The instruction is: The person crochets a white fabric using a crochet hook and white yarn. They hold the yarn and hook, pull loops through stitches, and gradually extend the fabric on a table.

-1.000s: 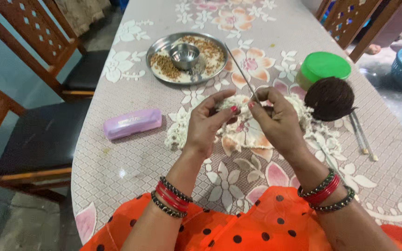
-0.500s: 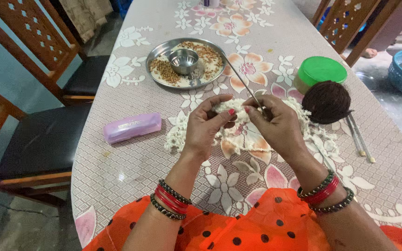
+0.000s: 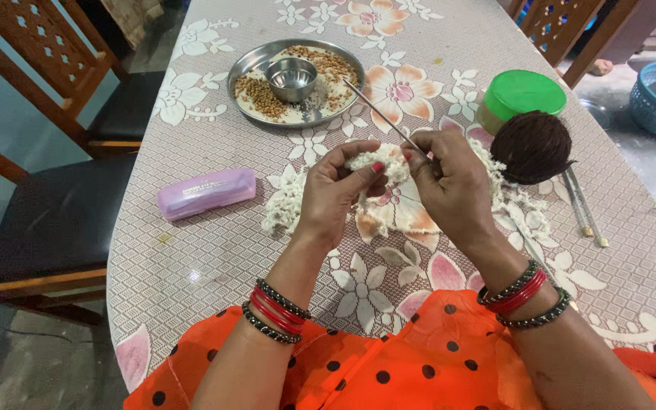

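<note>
Closest to me, two forearms ringed with red and dark bangles rise from an orange, black-dotted sleeve and meet over the flowered tablecloth. The left hand is curled, thumb and forefinger pinched on a tuft of the white fluffy yarn work. The right hand is clenched around a thin metal needle, whose free end slants up and away to the left toward the steel plate. The white work sits right between the two sets of fingertips, and the rest of it lies spread on the cloth beneath and beside both hands. Left of the hands lies a flat, oblong lilac case. Just right of the right hand rests a dark brown ball of yarn, with a round green-lidded container behind it. Farther off stands the steel plate of brown grains, holding a small steel bowl
</note>
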